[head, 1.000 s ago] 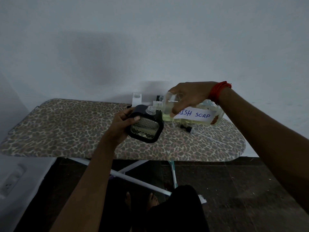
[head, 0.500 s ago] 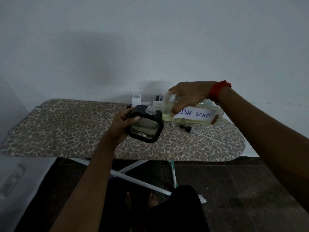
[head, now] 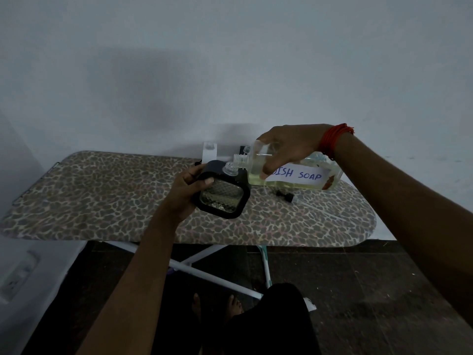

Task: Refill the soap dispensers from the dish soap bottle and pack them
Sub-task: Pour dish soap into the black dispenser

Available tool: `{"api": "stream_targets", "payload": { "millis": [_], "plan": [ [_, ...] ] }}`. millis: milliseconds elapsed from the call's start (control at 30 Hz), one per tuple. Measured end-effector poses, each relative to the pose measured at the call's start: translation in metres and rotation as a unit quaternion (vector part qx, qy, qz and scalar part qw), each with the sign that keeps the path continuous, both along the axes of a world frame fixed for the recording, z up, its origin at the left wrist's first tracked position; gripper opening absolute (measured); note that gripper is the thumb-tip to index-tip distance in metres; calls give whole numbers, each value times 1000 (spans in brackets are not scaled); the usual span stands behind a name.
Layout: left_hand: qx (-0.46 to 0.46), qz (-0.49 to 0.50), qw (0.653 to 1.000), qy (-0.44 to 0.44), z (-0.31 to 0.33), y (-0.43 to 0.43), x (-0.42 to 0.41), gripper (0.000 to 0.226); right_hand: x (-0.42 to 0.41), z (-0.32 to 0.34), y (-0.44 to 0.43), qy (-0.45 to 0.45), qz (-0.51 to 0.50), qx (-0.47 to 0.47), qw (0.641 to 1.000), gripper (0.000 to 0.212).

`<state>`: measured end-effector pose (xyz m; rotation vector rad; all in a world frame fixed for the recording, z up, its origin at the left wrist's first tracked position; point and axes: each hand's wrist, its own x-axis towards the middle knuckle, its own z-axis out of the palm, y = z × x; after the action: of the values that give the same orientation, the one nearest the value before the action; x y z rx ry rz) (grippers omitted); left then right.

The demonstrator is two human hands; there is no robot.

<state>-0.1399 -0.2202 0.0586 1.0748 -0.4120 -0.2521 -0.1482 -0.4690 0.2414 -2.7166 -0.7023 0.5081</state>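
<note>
Head view: left fingers (head: 206,181) clasp dispenser (head: 221,201); right fingers (head: 267,171) clasp tilted bottle (head: 297,176) at its neck.

Bare forearms, red thread band (head: 335,140) by the right hand (head: 289,147), black garment (head: 271,324), bare feet (head: 235,304).

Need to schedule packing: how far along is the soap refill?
Done: the pump is off, lying on the ironing board. In hand: the left hand holds the black dispenser while the right hand tips the dish soap bottle, mouth at its neck. Left: finishing this fill, refitting the pump, the white dispenser behind, then packing.
</note>
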Motion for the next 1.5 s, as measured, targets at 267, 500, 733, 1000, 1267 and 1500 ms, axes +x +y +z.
{"api": "stream_targets", "payload": {
  "millis": [267,500,733,1000,1267,1500],
  "plan": [
    [-1,-3,1000,-4,-2,-1,0,82,1,0,-2,-6,-2,-15,1000,32],
    [-4,-14,1000,-10,0,-1,-3,76,5,-4,-3,-10,-9,-23,1000,38],
    [-3,-11,1000,-8,4,-2,-7,64,3,-4,-2,-7,-2,-10,1000,31],
    [-4,-7,1000,-5,3,-1,-6,64,2,-8,-7,-4,-7,10,1000,31],
    [-3,-1,1000,-5,7,2,-3,67,1,-13,-15,20,-13,68,997,38],
    [-2,0,1000,-4,13,0,-2,62,3,-23,-19,14,-4,151,988,45]
  ]
}}
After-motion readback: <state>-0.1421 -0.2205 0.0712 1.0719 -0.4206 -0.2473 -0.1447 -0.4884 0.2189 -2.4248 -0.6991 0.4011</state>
